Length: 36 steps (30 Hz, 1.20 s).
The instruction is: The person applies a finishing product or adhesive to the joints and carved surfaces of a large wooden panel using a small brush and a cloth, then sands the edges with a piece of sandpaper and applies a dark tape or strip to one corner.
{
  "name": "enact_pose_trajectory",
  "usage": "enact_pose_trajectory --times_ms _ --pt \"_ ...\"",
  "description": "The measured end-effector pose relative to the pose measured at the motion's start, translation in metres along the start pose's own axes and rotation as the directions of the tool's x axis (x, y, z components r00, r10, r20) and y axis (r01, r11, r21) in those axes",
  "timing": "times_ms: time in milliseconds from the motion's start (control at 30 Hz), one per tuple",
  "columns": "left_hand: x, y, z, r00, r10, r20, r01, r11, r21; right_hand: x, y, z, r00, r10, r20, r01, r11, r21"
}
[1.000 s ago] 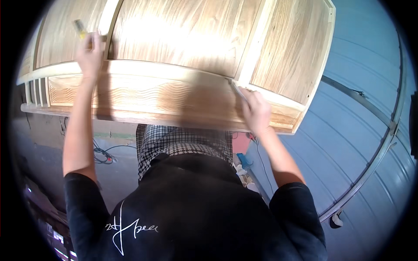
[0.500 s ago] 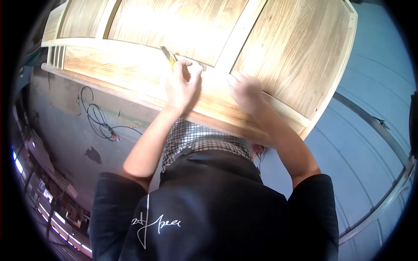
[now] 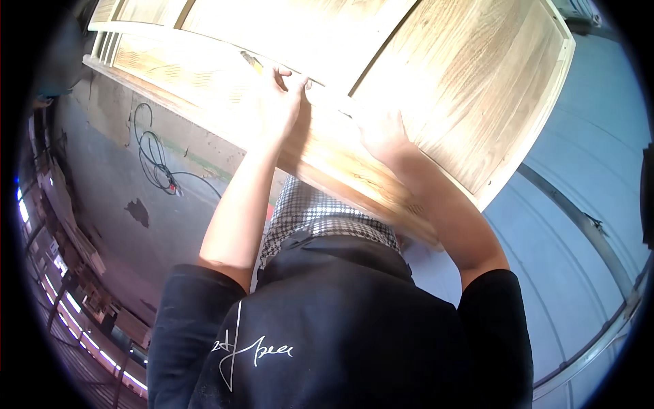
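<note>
A large light wooden panelled piece [image 3: 470,95] with a framed edge lies in front of me, tilted across the view. My left hand [image 3: 278,109] rests over its near rail, fingers curled round a slim yellow tool [image 3: 256,65] with a dark tip; its exact kind cannot be made out. Farther right, my right hand [image 3: 383,135] lies on the wood beside a frame joint, its fingers stretched out and partly washed out by glare. A short dark mark or thin object [image 3: 346,114] shows just left of its fingertips; I cannot tell which.
A looped black cable [image 3: 155,163] lies on the grey floor at the left. Close to my body runs the wooden piece's thick near edge [image 3: 354,191]. Blue-grey sheeting [image 3: 545,252] with a curved bar [image 3: 579,218] is at the right.
The wooden piece has shifted up and a little right in view. My right hand has gone from closed fingers to stretched ones on the wood. My left hand keeps the yellow tool.
</note>
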<state>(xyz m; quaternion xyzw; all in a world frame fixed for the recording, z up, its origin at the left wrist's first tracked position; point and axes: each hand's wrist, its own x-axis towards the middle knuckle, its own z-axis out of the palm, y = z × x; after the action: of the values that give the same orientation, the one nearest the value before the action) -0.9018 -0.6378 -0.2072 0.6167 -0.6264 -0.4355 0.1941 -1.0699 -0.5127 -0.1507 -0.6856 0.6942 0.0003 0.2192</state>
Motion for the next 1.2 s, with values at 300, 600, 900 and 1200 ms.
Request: enact_pose_trajectory --times_ms 300,600,900,1200 --pt "-0.031 0.014 -0.032 0.991 0.135 -0.006 -0.134 0.985 -0.107 -0.058 -0.003 -0.002 0.997 0.08 -0.015 -0.08 0.996 0.031" --pt "-0.126 0.027 -0.054 0.929 0.012 0.369 0.165 0.881 -0.443 -0.048 -0.077 -0.014 0.898 0.425 0.113 -0.182 0.125 0.975" --pt "-0.121 0.035 -0.07 0.766 0.126 0.631 0.226 0.865 -0.448 -0.028 -0.032 -0.009 0.951 0.109 0.288 -0.271 -0.152 0.951" --pt "-0.104 0.04 -0.067 0.554 0.172 0.815 0.191 0.926 -0.326 -0.028 -0.034 -0.007 0.849 0.244 0.469 -0.389 -0.311 0.867"
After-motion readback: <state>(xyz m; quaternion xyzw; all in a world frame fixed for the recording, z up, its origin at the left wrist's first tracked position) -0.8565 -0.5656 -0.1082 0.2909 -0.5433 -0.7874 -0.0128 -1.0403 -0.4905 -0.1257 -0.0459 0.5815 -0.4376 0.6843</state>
